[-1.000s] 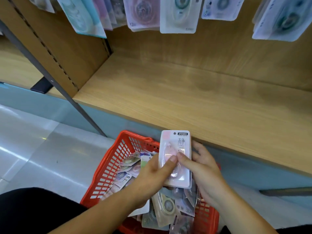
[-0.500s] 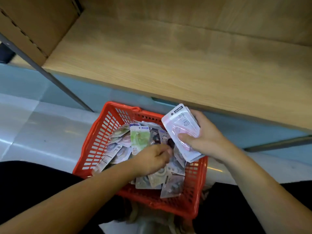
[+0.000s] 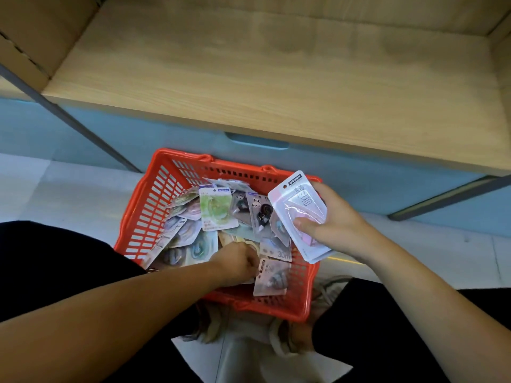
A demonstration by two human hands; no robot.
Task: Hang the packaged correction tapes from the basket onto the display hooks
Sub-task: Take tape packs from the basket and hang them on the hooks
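Note:
A red plastic basket [image 3: 143,217] stands on the floor, holding several packaged correction tapes; a green-carded pack [image 3: 218,208] lies on top. My right hand [image 3: 337,225] grips a small stack of pink packs [image 3: 298,211] over the basket's right rim, thumb pressed on the front. My left hand [image 3: 237,261] reaches down into the basket, its fingers curled among the packs near a grey pack [image 3: 272,277]; whether it has pinched one is hidden. No display hooks are in view.
A wooden shelf board [image 3: 276,78] runs across the top, with a pale blue base panel [image 3: 359,172] under it. Grey metal struts [image 3: 69,120] slant down at left and right. My dark-clothed knees flank the basket on the light floor [image 3: 55,194].
The view has tilted down, so the hanging packs are out of sight. My left hand let go of the pink pack and dropped into the basket. My right hand keeps the pink packs.

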